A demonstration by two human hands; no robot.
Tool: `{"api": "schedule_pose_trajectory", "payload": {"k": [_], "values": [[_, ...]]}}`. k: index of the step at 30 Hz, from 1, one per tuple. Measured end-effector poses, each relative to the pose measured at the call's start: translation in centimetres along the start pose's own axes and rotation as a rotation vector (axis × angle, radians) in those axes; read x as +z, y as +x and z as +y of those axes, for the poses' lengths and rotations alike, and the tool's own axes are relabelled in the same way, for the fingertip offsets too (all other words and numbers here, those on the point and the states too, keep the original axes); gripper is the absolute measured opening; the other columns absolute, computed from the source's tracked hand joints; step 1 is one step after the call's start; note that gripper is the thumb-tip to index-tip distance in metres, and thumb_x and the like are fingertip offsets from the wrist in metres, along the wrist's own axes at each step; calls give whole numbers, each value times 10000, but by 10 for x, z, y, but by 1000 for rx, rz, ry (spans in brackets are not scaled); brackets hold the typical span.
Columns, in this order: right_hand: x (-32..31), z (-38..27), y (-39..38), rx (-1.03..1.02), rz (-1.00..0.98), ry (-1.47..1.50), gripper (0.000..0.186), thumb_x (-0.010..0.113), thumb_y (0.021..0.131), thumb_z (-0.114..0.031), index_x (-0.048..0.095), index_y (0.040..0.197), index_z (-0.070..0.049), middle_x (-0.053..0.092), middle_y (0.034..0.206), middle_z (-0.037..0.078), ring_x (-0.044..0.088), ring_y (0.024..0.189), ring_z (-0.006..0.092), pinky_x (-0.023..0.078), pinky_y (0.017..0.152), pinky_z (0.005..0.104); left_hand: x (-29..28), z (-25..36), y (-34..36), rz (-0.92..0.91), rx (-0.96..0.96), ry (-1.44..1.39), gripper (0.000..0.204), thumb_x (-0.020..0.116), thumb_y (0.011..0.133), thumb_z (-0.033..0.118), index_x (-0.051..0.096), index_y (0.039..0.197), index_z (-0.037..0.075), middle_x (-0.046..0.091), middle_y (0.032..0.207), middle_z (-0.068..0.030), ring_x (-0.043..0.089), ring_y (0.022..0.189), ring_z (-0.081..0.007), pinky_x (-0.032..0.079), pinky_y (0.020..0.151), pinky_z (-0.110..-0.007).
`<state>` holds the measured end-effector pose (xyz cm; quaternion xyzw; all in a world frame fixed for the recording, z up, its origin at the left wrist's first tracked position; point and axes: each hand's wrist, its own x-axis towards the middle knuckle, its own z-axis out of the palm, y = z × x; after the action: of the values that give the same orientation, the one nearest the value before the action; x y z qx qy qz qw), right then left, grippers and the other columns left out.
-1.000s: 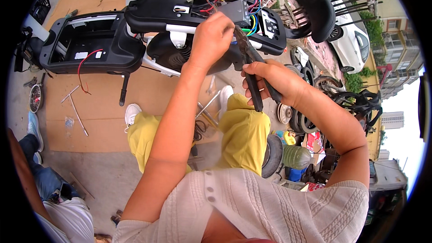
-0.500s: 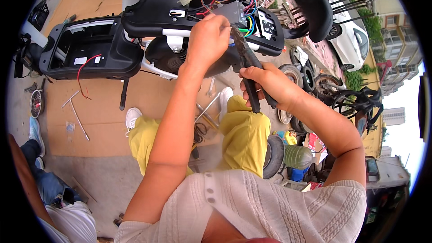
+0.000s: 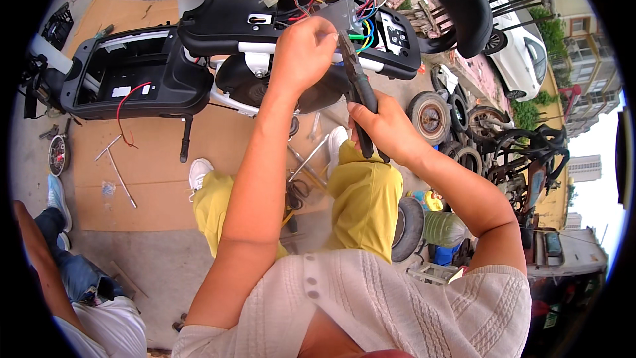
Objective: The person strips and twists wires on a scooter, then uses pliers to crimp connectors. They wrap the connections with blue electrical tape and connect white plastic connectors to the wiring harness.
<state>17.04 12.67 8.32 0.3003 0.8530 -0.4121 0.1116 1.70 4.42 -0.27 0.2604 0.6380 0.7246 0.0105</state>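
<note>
A black electric scooter lies on its side on cardboard, its rear compartment open with a bundle of coloured wires showing. My left hand is closed on something small at that wiring; what it pinches is hidden by the fingers. My right hand grips the black handles of a pair of pliers, whose jaws point up toward my left hand's fingertips. My knees in yellow trousers are below.
A T-shaped wrench and small parts lie on the cardboard at left. Another person's arm and jeans are at lower left. Several loose wheels, a black chair and a white car stand at right.
My view has shifted slightly lower and closer. Both hands have stayed at the wiring, with the pliers still raised toward my left hand.
</note>
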Motion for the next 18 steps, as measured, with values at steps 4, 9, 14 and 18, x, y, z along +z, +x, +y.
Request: {"api": "schedule_pose_trajectory", "payload": {"k": [4,9,14,18], "values": [[5,8,6,-20,31,-6,310,545,959,-273,532,1031,28,626,761,121,632,618,216,508,596,372,-4,2,0,-26,-59,-5,178,646,822,125,687,921,-18,693,800,-150,666,718,-249,516,693,-352],[4,26,16,-102,91,-101,314,551,957,-272,540,1061,24,631,785,146,652,695,243,507,675,397,-3,-1,3,-56,-63,-123,192,664,840,124,677,946,-36,675,795,-99,624,720,-169,490,680,-313],[3,16,14,-41,34,-92,356,554,956,-294,556,1109,27,649,840,174,661,762,252,509,730,388,-8,4,3,-80,-99,-86,200,685,856,124,666,972,-38,620,753,-20,536,685,-76,445,631,-253],[5,19,20,-192,77,-75,364,559,964,-292,563,1125,35,671,907,155,664,828,217,522,752,354,-5,0,5,-24,-99,-93,212,680,838,140,673,955,-37,646,766,-61,578,700,-122,468,658,-281]]}}
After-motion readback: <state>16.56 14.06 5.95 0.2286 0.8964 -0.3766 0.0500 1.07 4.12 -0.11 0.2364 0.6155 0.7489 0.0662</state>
